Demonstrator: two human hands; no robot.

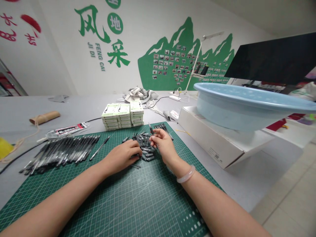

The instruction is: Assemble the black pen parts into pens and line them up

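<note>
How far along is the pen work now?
Looks done: the row of pens on the left, with a single pen beside it. In hand: the right hand pinches a small dark piece; the left hand is at the pile of short dark parts. Apparently left: that sizeable pile, perhaps also the dark cluster beyond the right hand. I can't count either.

Mat [138,197]: green, white grid | tub [237,107]: light blue

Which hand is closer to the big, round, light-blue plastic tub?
Right: the right hand is left of the tub, with a gap between; the left hand is farther left, beyond the right one.
</note>
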